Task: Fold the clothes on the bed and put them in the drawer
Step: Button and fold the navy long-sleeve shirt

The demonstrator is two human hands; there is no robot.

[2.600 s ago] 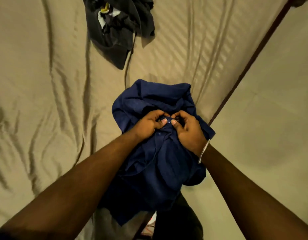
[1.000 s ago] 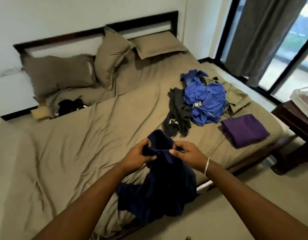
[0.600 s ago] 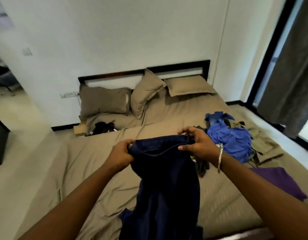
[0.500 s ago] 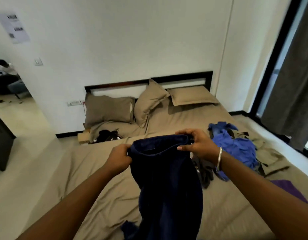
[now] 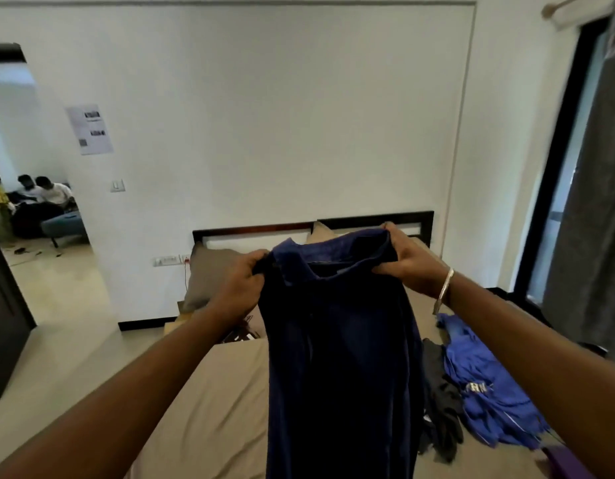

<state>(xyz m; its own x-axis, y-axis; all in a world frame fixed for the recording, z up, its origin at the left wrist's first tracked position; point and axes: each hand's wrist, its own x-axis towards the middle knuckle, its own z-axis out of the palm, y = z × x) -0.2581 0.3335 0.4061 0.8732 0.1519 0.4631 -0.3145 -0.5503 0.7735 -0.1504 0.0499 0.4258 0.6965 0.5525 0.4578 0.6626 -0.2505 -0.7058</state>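
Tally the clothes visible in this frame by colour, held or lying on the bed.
Navy: 1, the garment gripped by left hand and right hand
Bright blue: 1, heap on the bed
Dark grey: 1
Purple: 1, at the frame edge
Black: 1, partly hidden
Total: 5

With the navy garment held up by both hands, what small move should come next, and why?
Probably lower the navy garment flat onto the bare sheet in front. The left hand and right hand grip its top edge, it hangs lengthwise, unfolded, and the clothes pile lies off to the right.
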